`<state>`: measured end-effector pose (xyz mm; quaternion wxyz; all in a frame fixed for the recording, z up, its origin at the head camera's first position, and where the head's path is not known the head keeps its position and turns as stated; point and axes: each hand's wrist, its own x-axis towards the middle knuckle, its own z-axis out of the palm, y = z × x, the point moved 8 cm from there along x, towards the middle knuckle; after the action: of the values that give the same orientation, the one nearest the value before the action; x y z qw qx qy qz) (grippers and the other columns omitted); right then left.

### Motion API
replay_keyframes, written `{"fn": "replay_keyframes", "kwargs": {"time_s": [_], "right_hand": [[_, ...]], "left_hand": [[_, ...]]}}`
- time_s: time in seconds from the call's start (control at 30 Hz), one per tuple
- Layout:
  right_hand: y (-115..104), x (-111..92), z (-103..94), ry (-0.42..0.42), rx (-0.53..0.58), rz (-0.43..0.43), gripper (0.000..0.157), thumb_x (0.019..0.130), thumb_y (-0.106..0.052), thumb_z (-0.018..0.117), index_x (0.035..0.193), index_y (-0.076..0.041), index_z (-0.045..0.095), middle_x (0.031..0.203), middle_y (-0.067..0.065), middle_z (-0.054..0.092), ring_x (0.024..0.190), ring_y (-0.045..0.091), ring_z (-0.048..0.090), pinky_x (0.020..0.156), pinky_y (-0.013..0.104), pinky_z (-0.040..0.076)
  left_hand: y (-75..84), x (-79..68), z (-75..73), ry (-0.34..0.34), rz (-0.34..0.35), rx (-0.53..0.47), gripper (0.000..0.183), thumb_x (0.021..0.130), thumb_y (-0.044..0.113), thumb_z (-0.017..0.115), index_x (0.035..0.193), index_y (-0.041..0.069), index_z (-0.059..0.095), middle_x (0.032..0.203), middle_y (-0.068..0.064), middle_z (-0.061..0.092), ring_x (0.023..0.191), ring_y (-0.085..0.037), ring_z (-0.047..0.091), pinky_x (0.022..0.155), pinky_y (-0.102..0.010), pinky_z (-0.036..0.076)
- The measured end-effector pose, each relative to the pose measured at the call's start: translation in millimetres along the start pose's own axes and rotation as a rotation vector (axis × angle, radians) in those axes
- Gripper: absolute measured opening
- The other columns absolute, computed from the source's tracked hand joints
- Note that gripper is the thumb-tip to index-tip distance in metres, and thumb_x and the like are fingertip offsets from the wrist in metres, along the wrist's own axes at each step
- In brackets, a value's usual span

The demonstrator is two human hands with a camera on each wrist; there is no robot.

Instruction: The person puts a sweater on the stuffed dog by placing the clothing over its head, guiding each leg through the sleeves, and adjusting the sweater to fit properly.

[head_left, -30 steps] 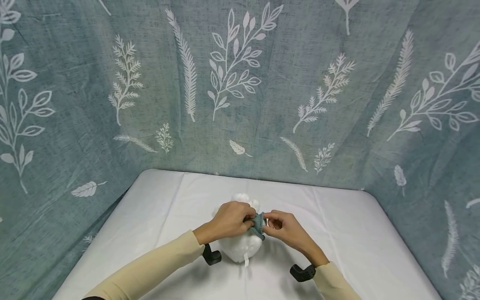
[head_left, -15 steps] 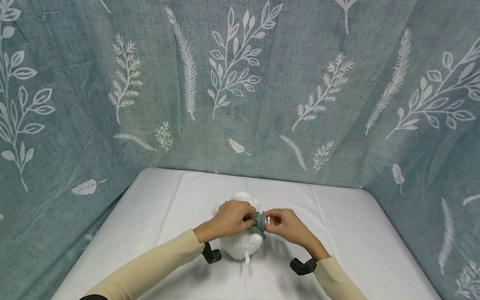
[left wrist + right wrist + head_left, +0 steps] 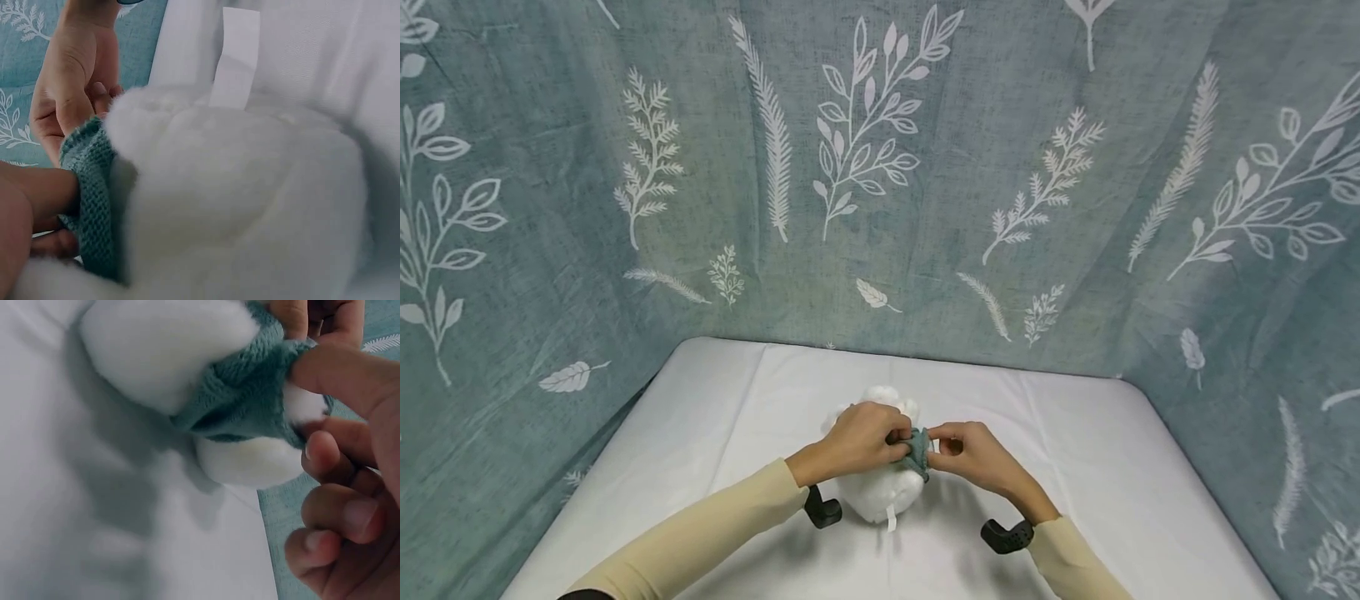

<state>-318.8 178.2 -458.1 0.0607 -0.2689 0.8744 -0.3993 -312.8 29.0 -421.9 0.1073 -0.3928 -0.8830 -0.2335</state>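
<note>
A white plush toy [image 3: 880, 493] rests on the white surface, with a fabric tag [image 3: 236, 59] on its near side. Bunched teal knitted fabric [image 3: 917, 454] sits around a protruding part of the plush, on the toy's right side. My left hand [image 3: 861, 437] lies over the toy and pinches the knit. From the right, my right hand [image 3: 972, 454] pinches the knit's outer edge between thumb and index finger, its other fingers loosely curled in the right wrist view. White fur [image 3: 303, 405] shows within the knit's opening there, and a rounded white part [image 3: 250, 464] sticks out beneath.
A white padded surface [image 3: 760, 550] lies under the toy. Blue-green cloth with white leaf prints [image 3: 820, 317] hangs behind it and at both sides. Black wrist devices [image 3: 1006, 536] are worn on both arms.
The knit's outer edge and my right hand's fingers have shifted slightly. My left hand keeps its place on the knit, and the toy stays about where it was.
</note>
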Motion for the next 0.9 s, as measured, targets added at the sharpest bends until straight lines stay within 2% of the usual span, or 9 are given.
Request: {"fn": "replay_keyframes", "kwargs": {"time_s": [0.13,0.37,0.53,0.67,0.77,0.87,0.9], "right_hand": [[-5,1,-1.8,0.060,-0.025,-0.033,0.020,0.094,-0.015,0.073,0.111,-0.024,0.079,0.065,-0.007,0.049,0.057,0.005,0.041,0.058,0.024,0.038],[11,0,-1.1,0.108,0.074,0.120,0.023,0.092,-0.013,0.070,0.111,-0.022,0.080,0.066,-0.002,0.056,0.058,0.009,0.044,0.056,0.026,0.039],[22,-1,1.0,0.061,0.156,0.181,0.022,0.094,-0.016,0.070,0.112,-0.024,0.080,0.072,0.002,0.058,0.066,0.011,0.048,0.064,0.027,0.045],[28,-2,3.0,-0.003,0.235,0.209,0.023,0.098,-0.028,0.071,0.120,-0.022,0.077,0.078,0.007,0.058,0.067,0.012,0.047,0.058,0.026,0.041],[28,-4,2.9,-0.006,0.238,0.218,0.030,0.097,-0.038,0.073,0.120,-0.019,0.076,0.085,0.013,0.062,0.073,0.018,0.053,0.061,0.029,0.043],[23,-5,1.8,0.032,0.196,0.217,0.031,0.095,-0.044,0.074,0.114,-0.019,0.078,0.088,0.017,0.065,0.076,0.020,0.055,0.068,0.032,0.046],[21,-5,1.5,0.045,0.178,0.215,0.031,0.094,-0.045,0.075,0.111,-0.019,0.079,0.087,0.015,0.067,0.077,0.020,0.056,0.070,0.032,0.046]], "left_hand": [[-1.9,-0.1,-1.9,-0.012,0.019,-0.001,0.021,0.090,0.021,0.079,0.076,0.023,0.063,0.067,0.016,0.051,0.061,0.000,0.046,0.054,-0.018,0.036],[-3.8,-6.0,-5.6,-0.055,0.049,0.035,0.019,0.084,0.014,0.077,0.074,0.023,0.064,0.068,0.014,0.049,0.061,-0.002,0.044,0.057,-0.019,0.036],[-0.7,-6.8,-7.8,-0.074,0.096,0.050,0.023,0.083,0.013,0.077,0.073,0.023,0.060,0.067,0.013,0.044,0.060,-0.004,0.040,0.056,-0.020,0.032],[-3.3,-6.0,-6.7,-0.109,0.077,0.039,0.025,0.084,0.012,0.077,0.074,0.024,0.057,0.068,0.012,0.045,0.062,-0.004,0.041,0.057,-0.020,0.033],[-6.3,-5.3,-5.2,-0.130,0.034,0.022,0.023,0.088,0.024,0.079,0.078,0.023,0.059,0.071,0.013,0.049,0.064,-0.004,0.045,0.058,-0.020,0.037],[-6.7,-4.4,-3.6,-0.122,-0.002,0.010,0.031,0.089,0.043,0.081,0.081,0.022,0.059,0.073,0.012,0.051,0.064,-0.003,0.046,0.057,-0.021,0.039],[-6.5,-4.0,-2.9,-0.114,-0.014,0.008,0.035,0.088,0.048,0.080,0.081,0.022,0.059,0.073,0.013,0.051,0.064,-0.003,0.046,0.056,-0.020,0.039]]}}
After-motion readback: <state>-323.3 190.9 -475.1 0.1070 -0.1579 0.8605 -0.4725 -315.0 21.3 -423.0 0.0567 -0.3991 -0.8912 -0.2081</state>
